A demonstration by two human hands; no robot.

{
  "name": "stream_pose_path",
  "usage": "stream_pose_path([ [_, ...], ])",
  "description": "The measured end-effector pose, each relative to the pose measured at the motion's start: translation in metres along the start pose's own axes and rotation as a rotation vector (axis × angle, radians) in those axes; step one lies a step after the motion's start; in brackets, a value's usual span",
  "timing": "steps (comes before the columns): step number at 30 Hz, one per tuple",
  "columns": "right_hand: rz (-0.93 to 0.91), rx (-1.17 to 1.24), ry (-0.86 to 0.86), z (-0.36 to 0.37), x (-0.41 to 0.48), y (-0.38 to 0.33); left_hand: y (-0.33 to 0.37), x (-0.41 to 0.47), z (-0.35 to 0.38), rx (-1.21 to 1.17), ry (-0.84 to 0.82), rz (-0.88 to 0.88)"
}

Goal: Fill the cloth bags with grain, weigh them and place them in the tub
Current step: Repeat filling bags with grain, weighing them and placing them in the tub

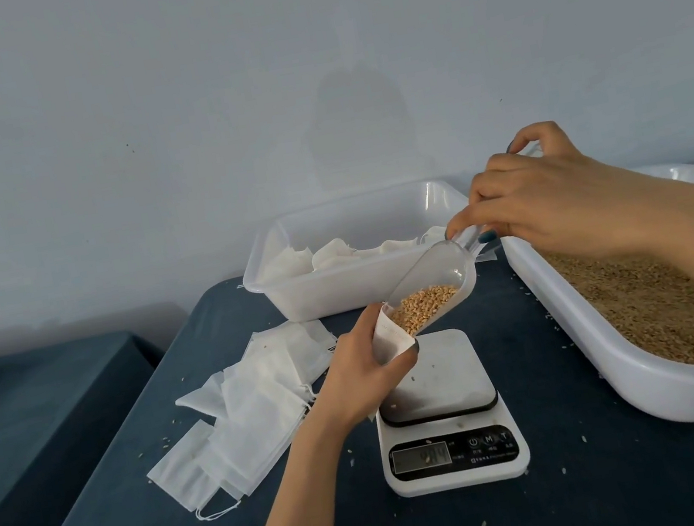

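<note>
One cloth bag (388,341) is held open just above the one scale (446,374) near the counter's (426,525) front edge. The grip of the left hand (367,369) is pinched on its mouth, and the grip of the right hand (541,202) is curled round the handle of the one clear scoop (435,280). The scoop's long axis is slanted down from that grip toward the counter's left edge, so its grain-laden lip is set in the bag's mouth, nearer the left hand. One tub (340,291) with white bags inside is seen at the far edge, one tray of grain (632,389) along the right edge, and a pile of empty bags (257,397), perhaps a dozen given the overlap, left of the scale.
</note>
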State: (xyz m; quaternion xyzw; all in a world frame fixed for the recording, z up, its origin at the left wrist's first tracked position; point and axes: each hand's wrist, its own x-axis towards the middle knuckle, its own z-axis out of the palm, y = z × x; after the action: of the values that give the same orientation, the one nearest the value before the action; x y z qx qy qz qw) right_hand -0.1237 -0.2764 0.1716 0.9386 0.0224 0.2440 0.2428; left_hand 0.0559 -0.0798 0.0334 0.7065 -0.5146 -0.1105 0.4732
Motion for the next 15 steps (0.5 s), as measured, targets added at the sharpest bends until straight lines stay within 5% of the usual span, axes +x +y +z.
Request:
stream_pose_path([
  [7, 0.151, 0.121, -0.093, 0.012, -0.013, 0.002, 0.001, -0.001, 0.000, 0.006, 0.007, -0.032],
  [15, 0.474, 0.644, -0.309, 0.040, -0.044, -0.007, 0.008, -0.002, -0.002, -0.203, 0.002, -0.076],
])
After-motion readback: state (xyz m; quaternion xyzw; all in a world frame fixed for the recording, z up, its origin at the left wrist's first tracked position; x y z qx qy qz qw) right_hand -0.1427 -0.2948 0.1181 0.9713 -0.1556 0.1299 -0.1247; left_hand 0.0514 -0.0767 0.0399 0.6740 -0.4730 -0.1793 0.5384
